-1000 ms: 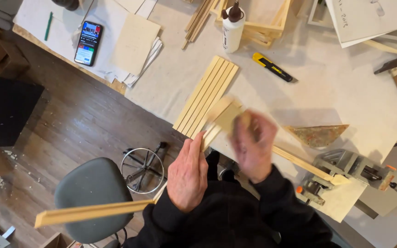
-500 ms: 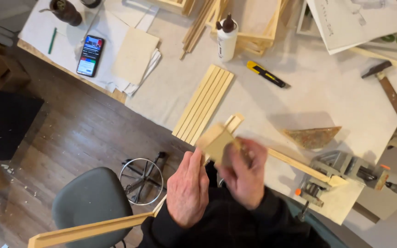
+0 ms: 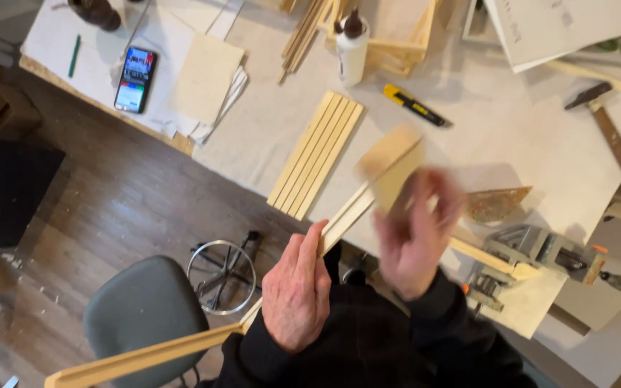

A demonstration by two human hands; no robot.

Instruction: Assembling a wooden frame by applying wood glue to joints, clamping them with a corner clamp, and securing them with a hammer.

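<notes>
Head view: the left hand (image 3: 297,294) is closed around a long pale wooden strip (image 3: 152,353), which runs from the near left corner of the frame up between the hands toward the work table (image 3: 483,144). The thumb and fingers wrap the strip where it passes the dark sleeve. The right hand (image 3: 418,241) is blurred; it grips a tan sanding block (image 3: 389,162), which sits against the far end of the strip over the near edge of the table.

Just left of the block, 4 or 5 pale wooden slats (image 3: 318,164) lie flat side by side on the table, touching each other. Farther off stands a white glue bottle (image 3: 351,49) with a dark cap, and to its right lies a yellow and black utility knife (image 3: 417,105). A smartphone (image 3: 136,79) with a lit screen rests on papers at the far left of the table, a green pen (image 3: 73,56) beyond it. At the far right lies a hammer (image 3: 616,144) with a wooden handle. Near the right hand, a metal corner clamp (image 3: 533,251) holds more pale strips, and a triangular brown piece (image 3: 496,203) lies beside it.

Below the table, on the dark wooden floor (image 3: 109,208), stands a grey stool (image 3: 141,309) with a metal foot ring (image 3: 222,276).
</notes>
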